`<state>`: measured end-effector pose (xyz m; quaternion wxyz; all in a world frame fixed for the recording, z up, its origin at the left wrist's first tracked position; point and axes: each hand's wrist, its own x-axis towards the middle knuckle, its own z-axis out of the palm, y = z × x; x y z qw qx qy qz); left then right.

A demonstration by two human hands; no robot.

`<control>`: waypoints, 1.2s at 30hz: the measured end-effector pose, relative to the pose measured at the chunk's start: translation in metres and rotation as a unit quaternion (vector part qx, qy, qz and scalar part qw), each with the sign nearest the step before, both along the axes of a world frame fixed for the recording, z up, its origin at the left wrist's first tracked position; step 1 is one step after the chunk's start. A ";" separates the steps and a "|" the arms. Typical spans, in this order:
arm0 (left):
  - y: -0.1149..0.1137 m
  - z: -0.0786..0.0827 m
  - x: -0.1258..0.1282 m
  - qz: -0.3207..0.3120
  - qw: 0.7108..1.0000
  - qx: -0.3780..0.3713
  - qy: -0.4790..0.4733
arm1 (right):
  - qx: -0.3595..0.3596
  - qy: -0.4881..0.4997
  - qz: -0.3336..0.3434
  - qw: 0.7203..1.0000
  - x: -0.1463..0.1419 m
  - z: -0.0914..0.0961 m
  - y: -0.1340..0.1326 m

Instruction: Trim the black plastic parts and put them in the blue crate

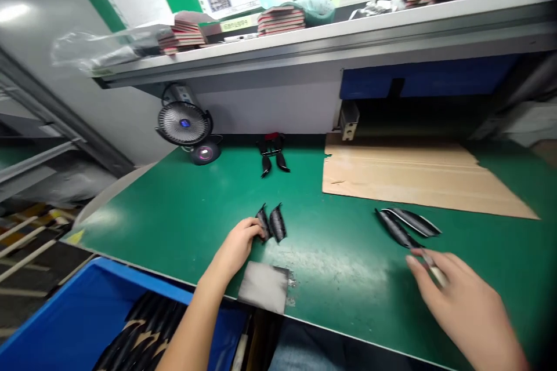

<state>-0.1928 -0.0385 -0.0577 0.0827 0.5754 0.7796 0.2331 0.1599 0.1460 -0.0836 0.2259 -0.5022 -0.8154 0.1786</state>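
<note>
My left hand is closed at the fingertips on a glossy black curved part, low over the green tabletop. A matching black curved part lies just to its right. At the right, my right hand grips a slim tool with a pale handle; its working end is blurred, so I cannot tell its kind. Just beyond that hand lie two more black curved pieces, one dark and one with light edges. A grey square pad rests at the table's front edge.
A small fan stands at the back left. Black pliers-like tools lie near the wall. Flat cardboard covers the back right. A blue bin with several black parts sits front left. A shelf overhangs the table.
</note>
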 end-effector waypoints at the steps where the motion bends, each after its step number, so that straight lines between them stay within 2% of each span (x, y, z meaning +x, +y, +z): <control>1: 0.005 -0.001 -0.002 -0.008 1.000 -0.001 0.000 | -0.011 -0.028 -0.013 0.999 -0.004 0.000 0.009; 4: 0.015 0.003 -0.004 -0.012 1.000 -0.001 0.007 | -0.039 -0.063 -0.012 0.997 -0.019 0.001 0.034; 6: 0.019 0.011 0.003 0.014 1.000 0.007 0.026 | -0.056 -0.066 -0.006 0.996 -0.027 0.004 0.042; 9: 0.026 0.025 0.040 0.038 0.993 0.049 0.104 | -0.108 -0.042 0.009 0.993 -0.035 0.020 0.034; 11: 0.036 0.034 0.079 -0.020 0.980 0.094 0.177 | -0.172 0.001 0.057 0.983 -0.038 0.039 0.015; 13: 0.050 0.039 0.120 -0.122 0.950 0.158 0.239 | -0.238 0.049 0.132 0.961 -0.039 0.062 -0.010; 14: 0.056 0.040 0.136 -0.182 0.932 0.201 0.239 | -0.264 0.076 0.171 0.946 -0.037 0.072 -0.022; 16: 0.067 0.040 0.161 -0.245 0.920 0.254 0.170 | -0.293 0.149 0.234 0.915 -0.028 0.086 -0.040; 17: 0.071 0.040 0.170 -0.254 0.922 0.274 0.104 | -0.296 0.190 0.243 0.904 -0.023 0.088 -0.046; 19: 0.075 0.040 0.184 -0.213 0.925 0.300 -0.098 | -0.279 0.261 0.201 0.902 -0.012 0.083 -0.052; 20: 0.075 0.041 0.191 -0.167 0.908 0.308 -0.231 | -0.265 0.285 0.159 0.908 -0.008 0.078 -0.052; 21: 0.076 0.043 0.198 -0.111 0.868 0.309 -0.373 | -0.254 0.295 0.124 0.913 -0.006 0.071 -0.053; 23: 0.075 0.048 0.211 -0.011 0.739 0.282 -0.611 | -0.254 0.312 0.108 0.909 -0.009 0.060 -0.055; 24: 0.075 0.050 0.216 0.016 0.677 0.264 -0.687 | -0.264 0.319 0.118 0.903 -0.013 0.056 -0.057; 25: 0.075 0.052 0.220 0.027 0.632 0.249 -0.734 | -0.274 0.323 0.123 0.897 -0.017 0.053 -0.060; 26: 0.075 0.054 0.222 0.027 0.609 0.238 -0.756 | -0.280 0.321 0.119 0.897 -0.023 0.052 -0.063; 29: 0.075 0.057 0.219 0.035 0.607 0.230 -0.760 | -0.257 0.293 0.076 0.918 -0.035 0.053 -0.071; 30: 0.076 0.058 0.217 0.046 0.596 0.232 -0.768 | -0.247 0.281 0.080 0.924 -0.037 0.053 -0.073; 31: 0.077 0.058 0.214 0.063 0.574 0.240 -0.781 | -0.238 0.273 0.093 0.927 -0.038 0.052 -0.073; 34: 0.082 0.061 0.205 0.126 0.472 0.300 -0.819 | -0.216 0.263 0.118 0.933 -0.036 0.048 -0.073; 36: 0.083 0.064 0.200 0.157 0.435 0.351 -0.814 | -0.184 0.264 0.120 0.939 -0.031 0.044 -0.074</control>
